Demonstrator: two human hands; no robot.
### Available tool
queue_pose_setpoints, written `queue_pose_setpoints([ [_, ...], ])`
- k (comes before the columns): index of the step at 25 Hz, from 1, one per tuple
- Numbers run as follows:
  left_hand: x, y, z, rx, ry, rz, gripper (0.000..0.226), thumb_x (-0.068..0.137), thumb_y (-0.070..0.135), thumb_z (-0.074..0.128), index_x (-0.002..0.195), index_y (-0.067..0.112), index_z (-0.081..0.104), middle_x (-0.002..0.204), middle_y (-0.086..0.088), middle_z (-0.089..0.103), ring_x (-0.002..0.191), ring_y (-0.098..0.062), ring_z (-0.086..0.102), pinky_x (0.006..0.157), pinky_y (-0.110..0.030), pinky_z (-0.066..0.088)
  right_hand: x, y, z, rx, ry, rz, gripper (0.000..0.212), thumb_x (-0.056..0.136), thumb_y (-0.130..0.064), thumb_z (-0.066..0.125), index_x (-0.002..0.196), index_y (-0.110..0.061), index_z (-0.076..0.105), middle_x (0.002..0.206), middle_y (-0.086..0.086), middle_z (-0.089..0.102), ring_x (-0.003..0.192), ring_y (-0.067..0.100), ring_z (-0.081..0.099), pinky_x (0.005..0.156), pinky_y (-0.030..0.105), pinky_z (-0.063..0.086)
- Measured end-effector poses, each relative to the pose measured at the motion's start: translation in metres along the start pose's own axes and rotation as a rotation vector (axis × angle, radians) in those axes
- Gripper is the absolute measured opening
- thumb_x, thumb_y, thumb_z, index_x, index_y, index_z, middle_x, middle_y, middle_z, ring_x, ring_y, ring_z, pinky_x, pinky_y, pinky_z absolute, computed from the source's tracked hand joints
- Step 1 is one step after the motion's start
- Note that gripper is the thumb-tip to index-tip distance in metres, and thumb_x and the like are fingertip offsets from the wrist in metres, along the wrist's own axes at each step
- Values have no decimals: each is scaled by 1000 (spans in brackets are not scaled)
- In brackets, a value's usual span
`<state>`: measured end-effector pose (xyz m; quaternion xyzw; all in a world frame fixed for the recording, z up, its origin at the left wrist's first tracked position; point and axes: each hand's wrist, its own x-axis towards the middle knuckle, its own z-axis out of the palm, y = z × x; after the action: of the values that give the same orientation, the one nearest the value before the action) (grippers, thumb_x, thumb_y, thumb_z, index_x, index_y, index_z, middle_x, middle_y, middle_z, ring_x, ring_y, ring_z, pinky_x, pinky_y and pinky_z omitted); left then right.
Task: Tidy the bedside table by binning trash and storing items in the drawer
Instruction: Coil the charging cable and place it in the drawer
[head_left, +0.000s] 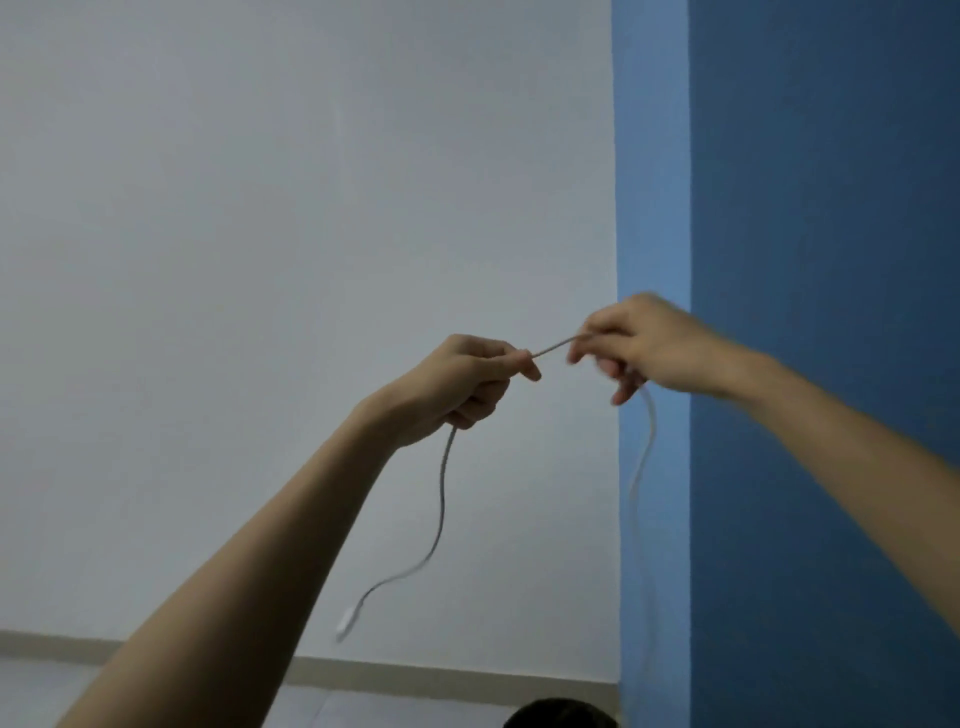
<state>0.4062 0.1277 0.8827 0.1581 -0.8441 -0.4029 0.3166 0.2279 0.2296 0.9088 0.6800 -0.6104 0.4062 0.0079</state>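
Observation:
Both my hands are raised in front of a wall and hold a thin white cable (441, 499). My left hand (467, 384) is closed around it, and one end with a small white plug (347, 621) dangles below that fist. A short taut stretch of cable runs from my left fingers up to my right hand (639, 348), which pinches it. From my right hand a second, blurred length of cable hangs straight down along the blue wall edge. The bedside table, the drawer and the bin are out of view.
A white wall (285, 208) fills the left, a blue wall (831, 208) the right, with a lighter blue corner strip between. A beige skirting board (441, 675) runs along the floor. A dark rounded object (561, 716) peeks in at the bottom edge.

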Motion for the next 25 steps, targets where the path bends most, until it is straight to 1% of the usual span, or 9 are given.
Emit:
queue_pose_setpoints([
  [2,-7,-5,-4,-2,-28,-67,26,98,23,44,81,13,60,52,7,21,39,-5,17,35,-12,12,-4,5,-16,-40,1,59,13,91,-19,54,90,-15,66,64,4,61,65,25,61,70,36,59],
  [4,-8,-2,3,-38,-48,-44,27,99,22,41,80,13,58,51,6,21,38,-4,17,35,-12,11,-10,3,-9,-38,-192,71,17,88,-24,57,103,-17,63,78,2,70,73,19,67,74,32,57],
  [6,-6,8,12,-62,-65,7,27,100,23,40,80,12,54,49,8,22,36,-3,17,34,-12,11,-15,-1,9,94,-310,18,19,91,-23,53,104,-14,63,66,-5,65,55,12,60,57,23,52],
  [8,-8,17,15,-76,-77,18,27,99,26,42,81,11,55,46,10,23,35,-3,18,33,-12,12,-17,2,7,206,-213,-19,23,94,-24,48,98,-11,66,52,-9,47,41,6,40,41,16,36],
  [10,-14,20,12,-118,-96,-8,29,98,29,41,80,14,58,43,11,24,35,-2,18,32,-12,12,-20,6,-12,265,-66,-21,27,92,-30,47,91,-14,68,49,-10,41,40,5,34,39,15,27],
  [15,-14,28,21,-146,-114,10,31,100,28,38,78,17,56,43,11,24,34,-1,18,32,-12,11,-28,-9,-21,84,-100,-60,22,84,-34,57,86,-17,71,47,-9,50,43,3,42,39,15,33],
  [19,-15,32,26,-281,-178,33,32,101,30,32,84,16,56,40,11,28,33,-2,22,33,-14,12,-28,-16,-41,5,101,-83,19,88,-23,57,73,-17,69,52,-8,53,45,1,44,47,19,34],
  [23,-12,35,31,-306,-224,63,34,102,29,29,85,16,56,40,10,31,31,-2,23,34,-14,12,-30,-24,-36,-78,-42,-123,19,89,-24,56,77,-17,69,46,-13,49,42,-1,41,42,14,33],
  [25,-13,38,33,-394,-282,64,36,102,28,28,82,17,57,39,11,32,30,0,23,32,-14,12,-27,-25,-39,-57,98,-145,24,91,-23,53,71,-16,65,42,-14,48,40,0,38,42,15,29],
])
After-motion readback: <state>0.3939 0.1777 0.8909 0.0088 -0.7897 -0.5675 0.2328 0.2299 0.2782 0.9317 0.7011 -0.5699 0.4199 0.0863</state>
